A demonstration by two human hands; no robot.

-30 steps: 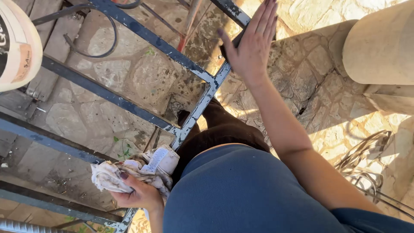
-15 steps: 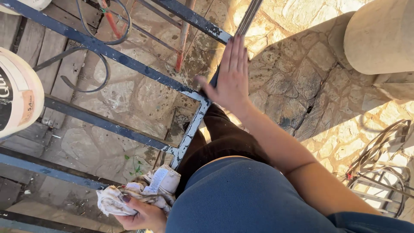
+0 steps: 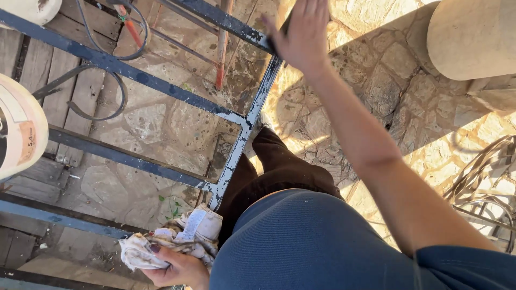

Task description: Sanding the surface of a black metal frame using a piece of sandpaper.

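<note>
Left hand (image 3: pixel 180 268) clenched round dirty white rag (image 3: pixel 172 241) low beside blue metal frame (image 3: pixel 236 156), right hand (image 3: pixel 301 32) flat on frame's top bar w/ fingers spread, over stone floor (image 3: pixel 387 91).

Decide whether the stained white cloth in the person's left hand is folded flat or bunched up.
Bunched up. The stained white cloth sits crumpled in irregular folds, gripped by the left hand.

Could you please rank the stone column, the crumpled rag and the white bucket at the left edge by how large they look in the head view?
1. stone column, cut off.
2. white bucket, cut off, so the order is unsure.
3. crumpled rag in the left hand.
</note>
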